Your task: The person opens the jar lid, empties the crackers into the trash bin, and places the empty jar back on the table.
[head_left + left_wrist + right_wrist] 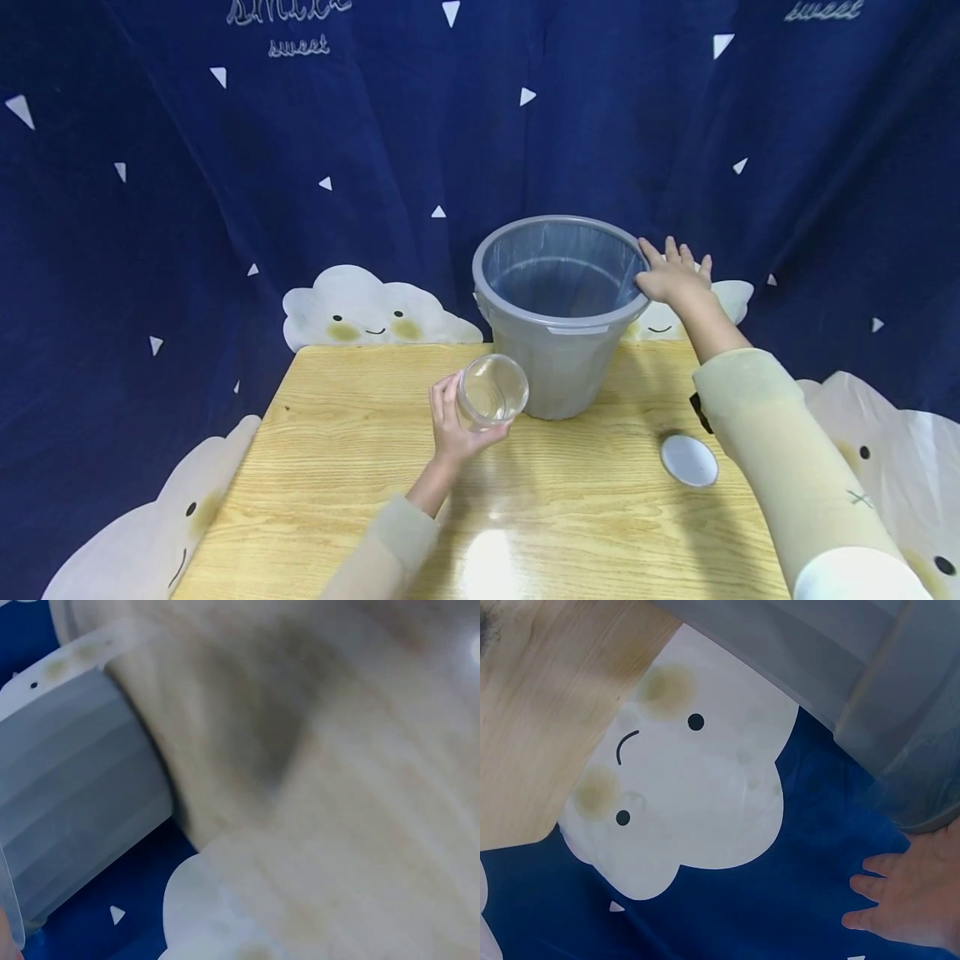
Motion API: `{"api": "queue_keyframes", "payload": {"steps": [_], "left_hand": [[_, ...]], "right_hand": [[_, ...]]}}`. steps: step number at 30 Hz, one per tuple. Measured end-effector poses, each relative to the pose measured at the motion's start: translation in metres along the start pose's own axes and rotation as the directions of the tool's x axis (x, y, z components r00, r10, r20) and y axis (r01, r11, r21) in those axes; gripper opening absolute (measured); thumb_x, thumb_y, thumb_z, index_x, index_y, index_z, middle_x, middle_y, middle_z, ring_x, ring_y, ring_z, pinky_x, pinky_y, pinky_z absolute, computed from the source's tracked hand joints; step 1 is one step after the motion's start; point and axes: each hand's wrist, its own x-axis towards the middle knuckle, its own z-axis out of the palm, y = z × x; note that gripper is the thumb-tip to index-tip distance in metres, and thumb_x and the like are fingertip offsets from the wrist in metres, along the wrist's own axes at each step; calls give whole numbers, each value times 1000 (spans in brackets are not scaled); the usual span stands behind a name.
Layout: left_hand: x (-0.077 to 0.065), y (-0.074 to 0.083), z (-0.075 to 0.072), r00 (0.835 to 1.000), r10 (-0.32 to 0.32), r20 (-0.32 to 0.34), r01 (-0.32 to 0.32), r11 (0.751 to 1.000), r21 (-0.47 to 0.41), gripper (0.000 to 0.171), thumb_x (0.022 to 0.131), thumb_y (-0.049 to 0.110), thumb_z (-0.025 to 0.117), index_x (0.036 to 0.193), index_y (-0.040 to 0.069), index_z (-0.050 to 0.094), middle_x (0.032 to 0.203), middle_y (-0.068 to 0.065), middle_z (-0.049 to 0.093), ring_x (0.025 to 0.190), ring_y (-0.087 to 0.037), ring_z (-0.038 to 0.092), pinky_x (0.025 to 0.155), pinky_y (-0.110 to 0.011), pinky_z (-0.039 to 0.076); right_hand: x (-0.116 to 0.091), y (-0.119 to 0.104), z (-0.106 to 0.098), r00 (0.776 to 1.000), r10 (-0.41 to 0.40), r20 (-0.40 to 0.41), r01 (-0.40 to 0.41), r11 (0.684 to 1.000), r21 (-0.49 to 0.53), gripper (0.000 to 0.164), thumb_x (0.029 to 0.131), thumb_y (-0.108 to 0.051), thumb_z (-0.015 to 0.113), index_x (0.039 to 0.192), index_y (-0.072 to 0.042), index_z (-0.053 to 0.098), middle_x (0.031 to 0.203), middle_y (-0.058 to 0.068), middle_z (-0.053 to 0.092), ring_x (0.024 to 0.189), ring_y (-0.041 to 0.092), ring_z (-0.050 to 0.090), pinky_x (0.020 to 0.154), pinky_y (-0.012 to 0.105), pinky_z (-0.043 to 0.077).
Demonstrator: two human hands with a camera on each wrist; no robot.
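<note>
My left hand grips a clear, round jar by its side, fingers on the left and thumb underneath. The jar's round mouth faces the head camera, and it overlaps the lower left of a grey plastic bucket in that view. On the far right of the bucket's rim rests my right hand, its fingers straight and spread. A see-through patch shows against the bucket near that hand in the right wrist view. Only a sliver of the left hand appears in the left wrist view.
A white round disc, like a lid, lies on the wooden table below the right forearm. The bucket stands at the table's back edge. Behind it hangs a dark blue curtain with white triangles and clouds.
</note>
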Motion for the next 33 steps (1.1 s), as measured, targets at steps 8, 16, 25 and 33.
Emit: {"api": "queue_keyframes", "payload": {"steps": [8, 16, 25, 33], "left_hand": [[-23, 4, -5, 998, -27, 54, 28, 1000, -5, 86, 67, 59, 67, 120, -6, 47, 104, -19, 50, 94, -28, 48, 78, -38, 50], [-47, 3, -9, 993, -34, 117, 37, 999, -20, 88, 62, 50, 76, 120, -8, 45, 106, -17, 50, 95, -26, 48, 82, -37, 50], [-70, 6, -10, 964, -139, 228, 154, 987, -51, 94, 54, 40, 84, 127, -3, 42, 114, -14, 50, 98, -28, 49, 85, -40, 50], [-88, 13, -9, 936, -183, 301, 209, 976, -55, 93, 53, 34, 85, 127, -2, 40, 116, -12, 49, 100, -32, 50, 86, -41, 49]], "right_hand": [[-1, -1, 0, 1000, 0, -2, 0, 1000, 0, 68, 87, -24, 32, 147, -12, 4, 145, 31, -8, 133, 48, -9, 101, 66, -12], [-1, -1, 1, 1000, 4, -16, -4, 1000, -4, 69, 86, -23, 33, 147, -12, 5, 146, 31, -7, 133, 48, -8, 101, 66, -12], [0, -1, 1, 1000, -2, -16, 2, 1000, 4, 68, 86, -24, 32, 147, -12, 4, 145, 31, -8, 132, 48, -9, 101, 65, -13], [-1, -1, 1, 1000, -6, -16, 6, 1000, 3, 68, 86, -24, 32, 147, -11, 5, 145, 31, -7, 133, 48, -8, 101, 66, -12]]}}
